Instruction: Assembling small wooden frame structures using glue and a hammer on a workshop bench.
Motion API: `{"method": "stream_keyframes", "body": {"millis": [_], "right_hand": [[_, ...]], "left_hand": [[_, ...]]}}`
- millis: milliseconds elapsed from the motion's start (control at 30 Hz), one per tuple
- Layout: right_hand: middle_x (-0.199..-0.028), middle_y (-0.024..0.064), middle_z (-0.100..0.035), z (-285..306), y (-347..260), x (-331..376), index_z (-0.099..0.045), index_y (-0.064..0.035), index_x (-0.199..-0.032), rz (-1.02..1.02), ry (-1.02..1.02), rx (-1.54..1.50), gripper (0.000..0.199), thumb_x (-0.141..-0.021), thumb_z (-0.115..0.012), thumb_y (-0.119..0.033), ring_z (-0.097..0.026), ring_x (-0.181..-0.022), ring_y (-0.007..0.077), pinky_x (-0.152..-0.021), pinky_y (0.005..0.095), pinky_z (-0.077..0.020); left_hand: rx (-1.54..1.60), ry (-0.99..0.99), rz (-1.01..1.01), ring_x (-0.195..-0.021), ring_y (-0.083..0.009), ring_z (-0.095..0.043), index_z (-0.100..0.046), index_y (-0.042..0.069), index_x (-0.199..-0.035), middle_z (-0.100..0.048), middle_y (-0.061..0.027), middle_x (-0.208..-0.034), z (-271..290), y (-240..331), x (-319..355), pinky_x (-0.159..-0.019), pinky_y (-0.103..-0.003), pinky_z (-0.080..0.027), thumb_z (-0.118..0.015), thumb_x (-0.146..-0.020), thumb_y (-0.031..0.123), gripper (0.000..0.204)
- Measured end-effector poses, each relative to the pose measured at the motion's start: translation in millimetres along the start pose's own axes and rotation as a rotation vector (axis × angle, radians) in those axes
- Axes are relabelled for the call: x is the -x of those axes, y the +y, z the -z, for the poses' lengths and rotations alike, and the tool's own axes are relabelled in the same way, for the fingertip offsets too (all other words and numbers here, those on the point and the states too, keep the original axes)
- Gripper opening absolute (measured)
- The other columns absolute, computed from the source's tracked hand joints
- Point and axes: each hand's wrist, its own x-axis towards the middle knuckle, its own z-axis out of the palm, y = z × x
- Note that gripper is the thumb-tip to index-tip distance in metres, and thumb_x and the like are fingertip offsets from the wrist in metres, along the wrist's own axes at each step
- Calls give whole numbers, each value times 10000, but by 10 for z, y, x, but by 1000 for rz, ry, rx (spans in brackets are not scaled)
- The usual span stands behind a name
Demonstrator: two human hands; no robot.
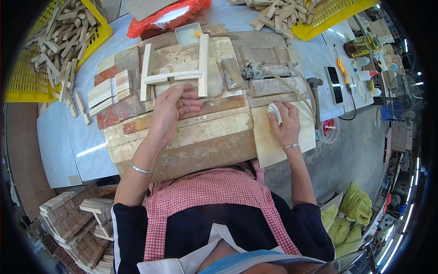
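While the left grip [172, 104], loosely curled and seemingly empty, sits just beside the wooden frame [185, 74], the right grip [287, 124] is closed around a white cloth [274, 110] on the pale board [279, 144] at the desk's [59, 141] near edge. The frame lies farther back, left of the metal cylinder [272, 70]. A left-hand knock could skew the frame; leaning on the board's apparent overhang might tip it.

A stained wooden board [214, 123] lies on the bluish-grey bench [54, 146], bearing an H-shaped frame [187, 75] — around it, loose wooden sticks [82, 108], a red bag [146, 26] and a dark phone [335, 85].
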Motion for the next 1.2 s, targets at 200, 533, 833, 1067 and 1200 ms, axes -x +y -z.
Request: {"method": "stream_keyframes", "body": {"millis": [200,533,833,1067,1200], "right_hand": [[-989,142,-560,-26,28,-11,-635,-98,-1103,8,18,-30,315,-801,-670,-181,-546,-899,321,-747,410,-472],[-946,131,-566,9,-18,-34,-641,-89,-1089,-27,-10,-77,294,-801,-668,-139,-563,-887,308,-743,392,-477],[-935,106,-590,205,-390,-546,-648,-86,-1061,40,-24,-255,286,-787,-697,-155,-586,-864,292,-737,379,-484],[-894,88,-581,-305,-1074,-1174,-661,-111,-984,370,-77,-209,243,-752,-712,-159,-582,-851,271,-721,372,-486],[-867,67,-555,-473,-1133,-1364,-671,-141,-972,443,-86,-63,232,-741,-702,-142,-571,-818,257,-687,366,-484]], "left_hand": [[-1214,193,-812,-869,-231,-625,-624,39,-1081,-623,-93,-962,39,25,100,-751,-332,-496,-578,-908,137,205],[-1599,126,-1001,-919,-255,-572,-626,70,-1078,-624,-77,-999,43,-20,-592,-800,-372,-444,-620,-848,139,240],[-1540,117,-1092,-1099,-350,-518,-520,-65,-1231,-552,-210,-1183,65,-207,-108,-1009,-436,-392,-623,-855,310,542],[-1607,89,-975,-1293,-381,-395,-431,-110,-1303,-430,-257,-1366,72,-274,-13,-1107,-466,-296,-624,-827,462,769],[-1617,100,-977,-1334,-383,-350,-426,-124,-1300,-396,-268,-1394,65,-330,11,-1116,-473,-278,-617,-820,485,798]]}}
